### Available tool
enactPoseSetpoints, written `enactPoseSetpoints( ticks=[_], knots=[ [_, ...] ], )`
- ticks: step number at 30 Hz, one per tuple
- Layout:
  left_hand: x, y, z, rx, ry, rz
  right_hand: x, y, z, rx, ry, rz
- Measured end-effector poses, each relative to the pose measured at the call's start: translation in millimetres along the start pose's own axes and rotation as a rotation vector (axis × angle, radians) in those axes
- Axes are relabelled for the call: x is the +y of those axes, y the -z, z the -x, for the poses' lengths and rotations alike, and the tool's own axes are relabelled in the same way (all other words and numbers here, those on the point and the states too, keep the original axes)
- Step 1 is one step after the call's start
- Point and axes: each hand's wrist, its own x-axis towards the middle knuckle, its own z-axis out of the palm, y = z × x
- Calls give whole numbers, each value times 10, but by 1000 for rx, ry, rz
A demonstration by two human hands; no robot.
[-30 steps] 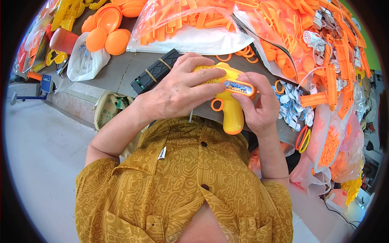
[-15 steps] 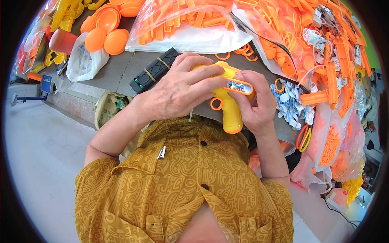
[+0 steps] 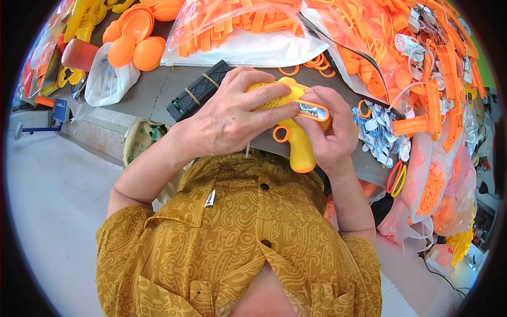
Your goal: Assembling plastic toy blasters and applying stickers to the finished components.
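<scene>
In front of my chest I hold a yellow toy gun [image 3: 301, 153] between both hands, its grip pointing down towards me. An orange ring-shaped trigger [image 3: 281, 133] juts out left of the grip. My left hand [image 3: 237, 108] wraps over the barrel side, fingertips reaching the edge of a blue-and-white label [image 3: 314, 111] framed in orange. From the other side, my right hand [image 3: 334, 127] grips the rear of the body, with thumb and fingers around the label. Much of the barrel lies hidden under my left fingers.
Beyond my left hand, a black ridged part [image 3: 198, 91] with a rubber band lies on the grey table [image 3: 158, 87]. Orange round caps [image 3: 137, 24], a bag of orange parts [image 3: 248, 45], loose label pieces [image 3: 376, 132], scissors [image 3: 400, 179] and wired orange gun halves [image 3: 434, 113] surround the workspace.
My left fingers have slid slightly right and now cover part of the label's left end. The right thumb has shifted a little up and left; the toy gun stays nearly in place.
</scene>
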Motion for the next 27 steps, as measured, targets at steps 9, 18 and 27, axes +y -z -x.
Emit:
enactPoseSetpoints(
  ticks=[9,18,27],
  knots=[
    [-4,-9,0,4,-8,-3,-12,87,87,9,-69,-29],
    [11,-14,-2,12,-8,-14,11,38,162,127,-283,-291],
    [48,-38,36,32,31,-37,33,-27,115,146,-396,-639]
  ],
)
